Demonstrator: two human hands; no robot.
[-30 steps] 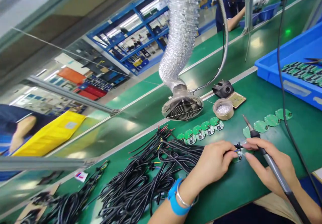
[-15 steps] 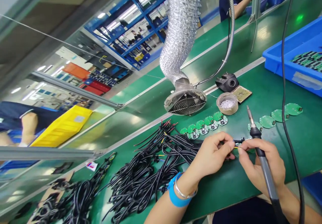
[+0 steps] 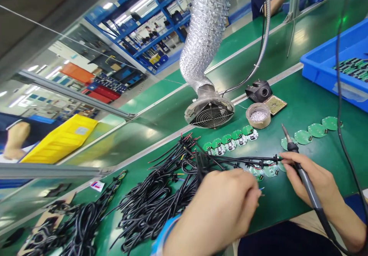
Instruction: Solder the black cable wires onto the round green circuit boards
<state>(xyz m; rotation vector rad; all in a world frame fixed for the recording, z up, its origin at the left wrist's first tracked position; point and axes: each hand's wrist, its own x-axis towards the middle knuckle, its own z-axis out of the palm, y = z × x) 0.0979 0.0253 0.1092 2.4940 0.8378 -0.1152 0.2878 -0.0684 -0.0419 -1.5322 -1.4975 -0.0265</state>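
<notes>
Our left hand (image 3: 227, 200) has its grip pinched on a blue-ended wire (image 3: 261, 189), just our side of the boards (image 3: 271, 170) on the tabletop (image 3: 330, 152). Our right hand (image 3: 314, 181) grips the iron (image 3: 309, 189), fingertips at the ends of black cables (image 3: 244, 158) crossing those boards. Careful now: we'd want that iron's tip aimed clear of cables and fingers, the wire pinched near its end.
</notes>
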